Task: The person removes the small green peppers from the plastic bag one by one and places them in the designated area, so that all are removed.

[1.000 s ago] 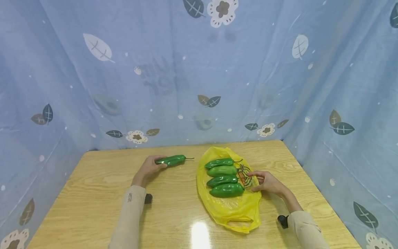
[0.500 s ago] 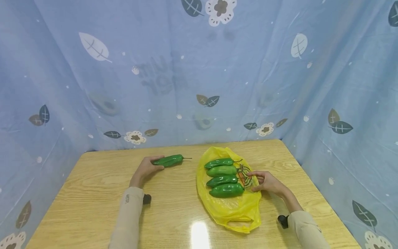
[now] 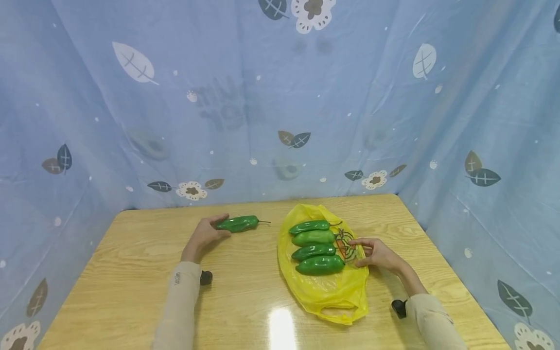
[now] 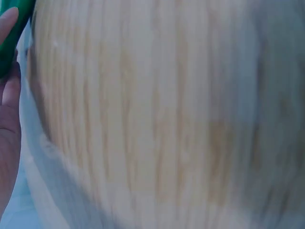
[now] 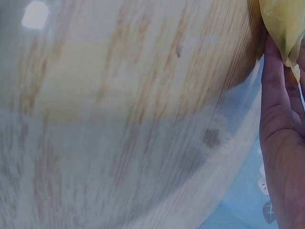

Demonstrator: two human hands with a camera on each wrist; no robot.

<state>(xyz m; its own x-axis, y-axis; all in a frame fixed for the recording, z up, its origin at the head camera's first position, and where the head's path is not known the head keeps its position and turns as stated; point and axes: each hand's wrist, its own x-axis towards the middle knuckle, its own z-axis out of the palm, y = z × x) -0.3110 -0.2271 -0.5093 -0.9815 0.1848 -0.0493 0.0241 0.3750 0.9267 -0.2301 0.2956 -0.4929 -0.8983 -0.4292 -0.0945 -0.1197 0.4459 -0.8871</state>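
Note:
At the back left of the table in the head view, a glossy green chili pepper (image 3: 242, 223) with a thin stem lies between the thumb and fingers of my left hand (image 3: 203, 235). Those fingers are spread around its blunt end, the upper fingertip a little apart from its top edge. The left wrist view catches only part of this pepper (image 4: 8, 50), the thumb overlapping it. My right hand (image 3: 379, 254) pinches the right edge of a yellow plastic bag (image 3: 337, 296); its fingers also show against the bag in the right wrist view.
Several green peppers (image 3: 321, 265) lie stacked in a row on the flattened bag, stems to the right, near a dark printed pattern (image 3: 346, 245). The wooden table (image 3: 131, 272) ends at a blue patterned curtain (image 3: 245, 146) at the back and sides.
My left hand has drawn slightly left along the pepper, and its fingers have spread wider around it. The right hand keeps its hold on the bag.

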